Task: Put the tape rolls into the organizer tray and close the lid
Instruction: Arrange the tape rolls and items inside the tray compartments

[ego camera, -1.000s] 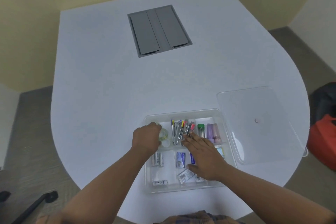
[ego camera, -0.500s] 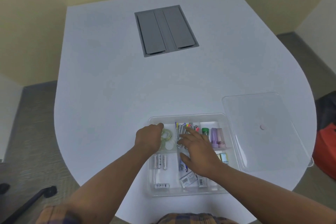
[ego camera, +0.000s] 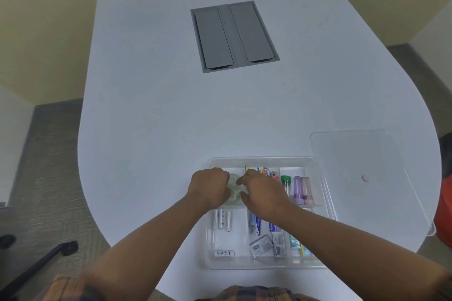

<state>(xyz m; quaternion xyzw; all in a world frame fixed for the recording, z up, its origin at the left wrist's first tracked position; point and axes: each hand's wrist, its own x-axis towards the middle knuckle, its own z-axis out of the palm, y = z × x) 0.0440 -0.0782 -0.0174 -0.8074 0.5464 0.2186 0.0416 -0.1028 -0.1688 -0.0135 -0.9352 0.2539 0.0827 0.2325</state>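
Note:
A clear plastic organizer tray (ego camera: 261, 160) sits at the near edge of the white table. Clear tape rolls (ego camera: 234, 188) lie in its far left compartment, mostly hidden between my hands. My left hand (ego camera: 208, 188) curls over them from the left. From the right, my right hand (ego camera: 261, 193) meets it, fingers touching the rolls. The clear lid (ego camera: 354, 154) lies flat on the table to the right of the tray.
Other tray compartments hold batteries (ego camera: 222, 219), pens (ego camera: 265, 171), small tubes (ego camera: 302, 189) and packets (ego camera: 261, 248). A grey cable hatch (ego camera: 233, 35) is set into the table farther back. An orange bag (ego camera: 444, 208) lies on the floor at right.
My right hand has slid left from the middle compartments to the tape rolls, meeting the left hand there. The camera view has shifted slightly.

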